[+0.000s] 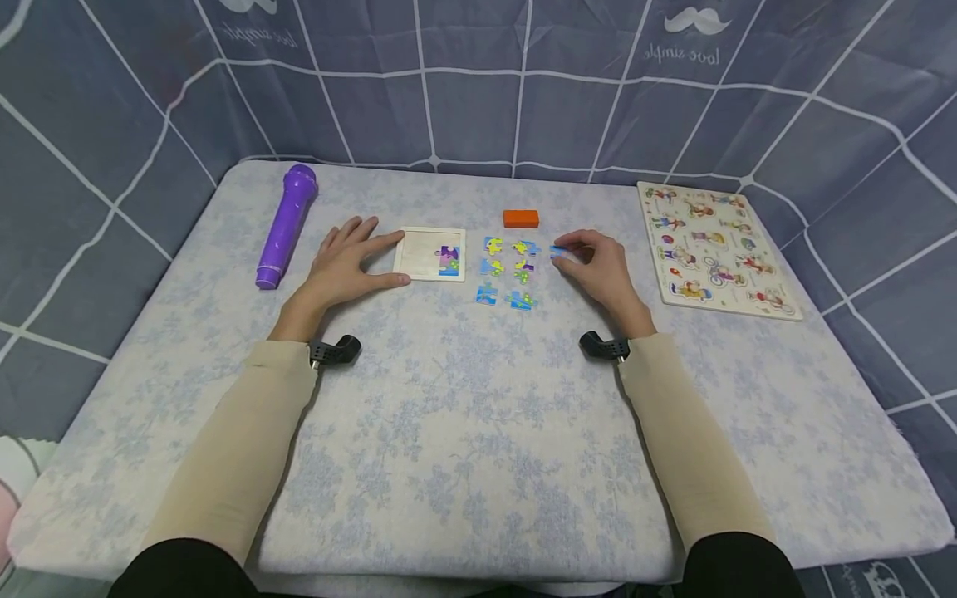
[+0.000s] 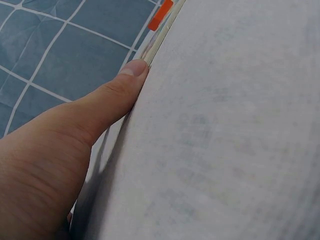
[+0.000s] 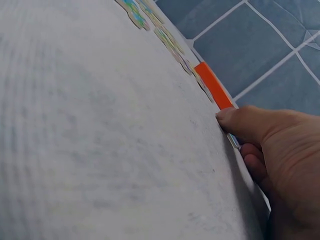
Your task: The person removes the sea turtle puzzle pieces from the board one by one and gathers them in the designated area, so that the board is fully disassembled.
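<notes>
A small wooden puzzle tray (image 1: pixel 414 253) lies on the table with joined purple and blue pieces (image 1: pixel 449 260) in its right part. My left hand (image 1: pixel 344 264) is spread at the tray's left side, index finger and thumb touching its edges. In the left wrist view the thumb (image 2: pixel 117 90) rests against the tray's rim. To the right, my right hand (image 1: pixel 600 266) pinches a blue jigsaw piece (image 1: pixel 557 251) between thumb and fingers, close to the tabletop. Between tray and right hand, several loose jigsaw pieces (image 1: pixel 521 300) lie in two columns.
An orange block (image 1: pixel 520 218) sits behind the loose pieces. A purple toy microphone (image 1: pixel 287 224) lies at the left. On the right is a wooden picture board (image 1: pixel 714 249). A grey checked curtain (image 1: pixel 478 116) hangs behind the cloth-covered table (image 1: pixel 463 440).
</notes>
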`<action>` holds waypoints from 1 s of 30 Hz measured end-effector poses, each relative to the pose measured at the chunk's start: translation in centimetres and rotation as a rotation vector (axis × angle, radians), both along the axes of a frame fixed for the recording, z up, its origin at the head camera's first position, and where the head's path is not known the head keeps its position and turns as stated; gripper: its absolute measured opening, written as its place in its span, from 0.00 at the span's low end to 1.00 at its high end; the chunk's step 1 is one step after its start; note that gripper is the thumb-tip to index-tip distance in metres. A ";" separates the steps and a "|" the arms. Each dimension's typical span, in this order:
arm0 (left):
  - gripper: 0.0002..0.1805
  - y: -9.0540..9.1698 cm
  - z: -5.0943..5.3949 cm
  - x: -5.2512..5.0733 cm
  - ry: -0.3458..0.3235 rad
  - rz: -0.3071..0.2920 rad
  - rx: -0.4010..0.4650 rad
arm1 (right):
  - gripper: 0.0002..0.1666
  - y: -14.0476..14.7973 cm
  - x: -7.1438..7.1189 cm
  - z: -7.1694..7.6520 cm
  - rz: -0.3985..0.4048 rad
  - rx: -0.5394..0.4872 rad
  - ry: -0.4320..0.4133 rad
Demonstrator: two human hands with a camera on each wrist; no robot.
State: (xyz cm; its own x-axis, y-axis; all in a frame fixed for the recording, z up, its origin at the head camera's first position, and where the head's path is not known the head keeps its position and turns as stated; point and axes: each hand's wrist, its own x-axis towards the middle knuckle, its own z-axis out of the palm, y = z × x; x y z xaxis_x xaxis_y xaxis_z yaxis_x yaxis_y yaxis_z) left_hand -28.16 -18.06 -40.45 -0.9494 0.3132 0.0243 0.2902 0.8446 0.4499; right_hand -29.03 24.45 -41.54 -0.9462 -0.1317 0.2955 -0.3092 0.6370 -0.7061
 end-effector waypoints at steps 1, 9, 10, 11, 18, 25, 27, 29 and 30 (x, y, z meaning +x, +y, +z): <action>0.51 0.0 0.0 0.0 -0.001 0.001 0.000 | 0.17 -0.1 -0.1 -0.1 0.000 -0.001 0.004; 0.51 -0.3 -0.1 0.1 0.000 0.006 0.002 | 0.15 -0.8 -0.4 -0.4 -0.039 0.037 0.063; 0.51 -0.3 -0.1 0.1 0.000 0.006 0.004 | 0.14 -0.9 -0.4 -0.4 -0.043 0.041 0.068; 0.51 -0.3 -0.1 0.1 -0.001 0.006 0.004 | 0.14 -0.9 -0.4 -0.4 -0.047 0.041 0.070; 0.51 -0.2 0.0 0.2 -0.001 0.003 0.007 | 0.13 -1.2 -0.1 -0.3 -0.067 0.023 0.084; 0.50 0.0 0.2 0.2 0.002 0.000 0.011 | 0.13 -1.1 0.0 -0.3 -0.094 0.032 0.097; 0.50 0.0 0.2 0.2 0.001 0.001 0.011 | 0.13 -1.1 0.0 -0.4 -0.095 0.031 0.094; 0.50 0.1 0.2 0.2 0.000 0.001 0.012 | 0.13 -1.2 0.0 -0.4 -0.092 0.032 0.096; 0.50 0.1 0.2 0.2 0.000 0.001 0.012 | 0.13 -1.2 -0.1 -0.4 -0.088 0.029 0.097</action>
